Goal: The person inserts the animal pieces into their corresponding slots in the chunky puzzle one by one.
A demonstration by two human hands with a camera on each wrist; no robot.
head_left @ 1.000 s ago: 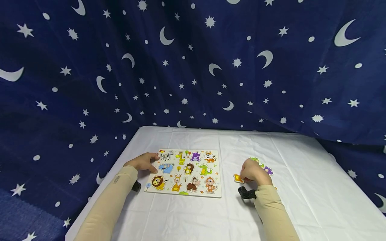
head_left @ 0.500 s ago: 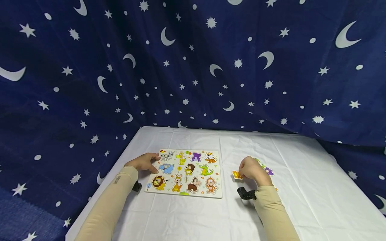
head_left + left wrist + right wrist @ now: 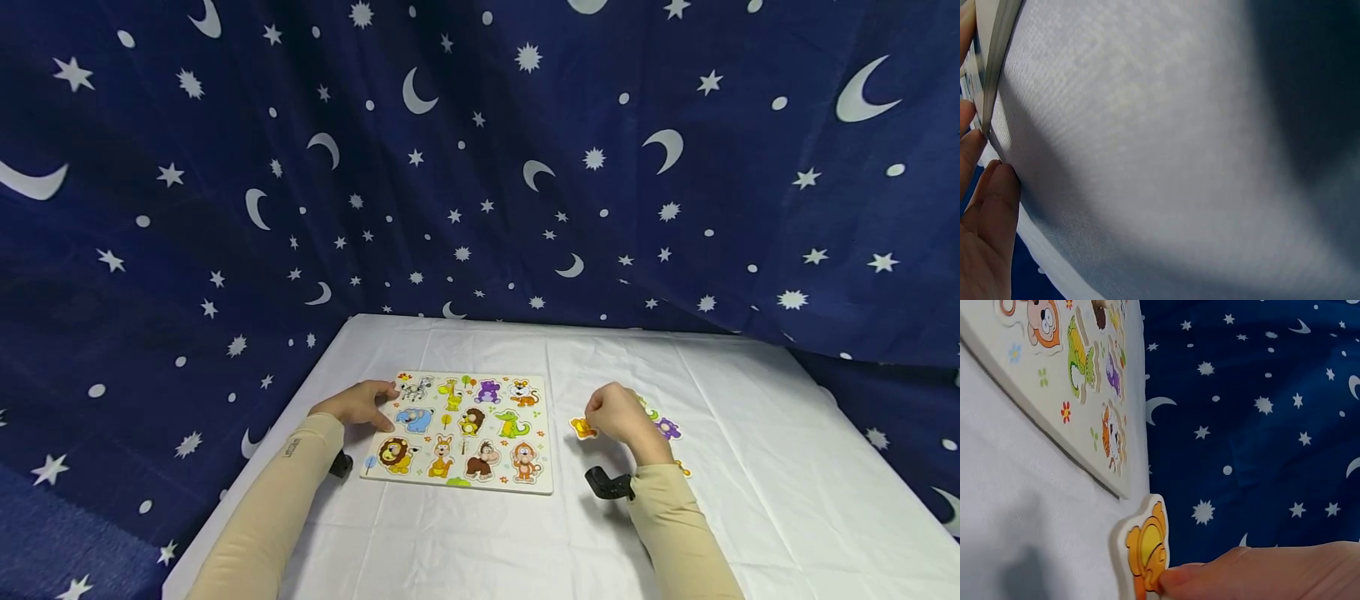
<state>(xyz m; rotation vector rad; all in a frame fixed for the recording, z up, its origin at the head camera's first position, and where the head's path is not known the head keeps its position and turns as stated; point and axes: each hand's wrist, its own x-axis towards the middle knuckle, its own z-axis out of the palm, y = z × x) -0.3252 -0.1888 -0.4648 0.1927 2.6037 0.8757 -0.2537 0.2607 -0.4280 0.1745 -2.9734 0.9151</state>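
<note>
A flat puzzle board printed with colourful animals lies on the table in the head view. My left hand rests at its left edge, thumb and fingers spread; its fingertips show right at the board's edge in the left wrist view. To the right of the board, my right hand pinches an orange and yellow animal puzzle piece. The right wrist view shows a finger pressed to the lower end of this piece, near the board's corner; its lower part is cut off by the frame.
Beside and beyond the right hand lie a purple puzzle piece, a green one and an orange one, the last two partly hidden. A white cloth covers the table. A dark blue curtain with moons and stars hangs behind.
My right hand has moved slightly left and away from me, taking the orange and yellow puzzle piece along. The left hand and the board have stayed in place.
</note>
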